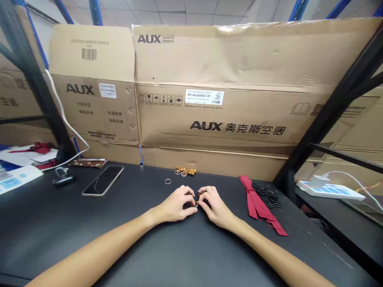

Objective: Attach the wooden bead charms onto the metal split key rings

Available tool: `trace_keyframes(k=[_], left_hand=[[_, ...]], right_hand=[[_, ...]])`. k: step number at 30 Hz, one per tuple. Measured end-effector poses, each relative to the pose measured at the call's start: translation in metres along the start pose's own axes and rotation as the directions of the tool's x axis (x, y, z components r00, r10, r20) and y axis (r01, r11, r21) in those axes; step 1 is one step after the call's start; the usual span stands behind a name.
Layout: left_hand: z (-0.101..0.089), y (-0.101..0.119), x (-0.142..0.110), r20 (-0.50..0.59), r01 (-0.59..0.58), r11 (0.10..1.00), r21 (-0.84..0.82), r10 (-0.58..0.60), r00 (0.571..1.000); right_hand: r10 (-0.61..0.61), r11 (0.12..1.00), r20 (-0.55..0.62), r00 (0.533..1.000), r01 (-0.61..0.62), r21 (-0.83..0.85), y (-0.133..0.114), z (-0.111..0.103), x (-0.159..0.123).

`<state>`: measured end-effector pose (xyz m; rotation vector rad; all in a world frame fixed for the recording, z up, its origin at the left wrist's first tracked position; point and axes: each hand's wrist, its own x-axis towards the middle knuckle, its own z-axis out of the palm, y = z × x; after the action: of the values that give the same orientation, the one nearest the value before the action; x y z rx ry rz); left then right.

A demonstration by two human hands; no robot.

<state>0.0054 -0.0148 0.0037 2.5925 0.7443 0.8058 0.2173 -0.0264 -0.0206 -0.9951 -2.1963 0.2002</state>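
Observation:
My left hand [178, 203] and my right hand [213, 203] rest on the black table [149, 247], fingertips pinched together around a tiny brownish piece [197, 202] between them. What the piece is stays too small to tell. Just beyond the hands lies a small cluster of brown beads with metal rings [185, 172], and a single loose ring [168, 181] sits to its left. A bundle of red ribbons [260, 203] stretches along the table right of my right hand, beside a pile of black rings [267, 195].
A phone [103, 180] lies face up at the left, with a dark small device [62, 178] and a white cable further left. Large AUX cardboard boxes [227, 99] wall off the back. Black shelf struts rise on both sides. A white power strip [329, 189] sits at right.

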Motion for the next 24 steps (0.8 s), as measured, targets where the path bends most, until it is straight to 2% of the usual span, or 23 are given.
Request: trace_keyframes(k=[6,14,21,24], left_hand=[[0.0001,-0.0010,-0.0001,0.015,-0.025,1.000,0.004,0.025,1.000],[-0.0011,0.0000,0.0001,0.039,-0.035,0.999,0.019,0.034,0.999],[0.0011,0.0008,-0.0002,0.010,-0.056,0.998,0.040,0.055,0.998],[0.0010,-0.0010,-0.0001,0.023,-0.078,0.996,0.045,0.077,0.997]], right_hand=[[-0.051,0.997,0.010,0.999,0.050,0.056,-0.0061,-0.0025,-0.0005],[0.013,1.000,-0.042,0.999,-0.014,-0.021,-0.0023,0.0003,0.0008],[-0.056,0.998,0.033,0.998,0.054,0.039,-0.0095,-0.0037,0.0005],[-0.050,0.998,0.019,0.999,0.050,0.032,-0.0067,-0.0030,0.0008]])
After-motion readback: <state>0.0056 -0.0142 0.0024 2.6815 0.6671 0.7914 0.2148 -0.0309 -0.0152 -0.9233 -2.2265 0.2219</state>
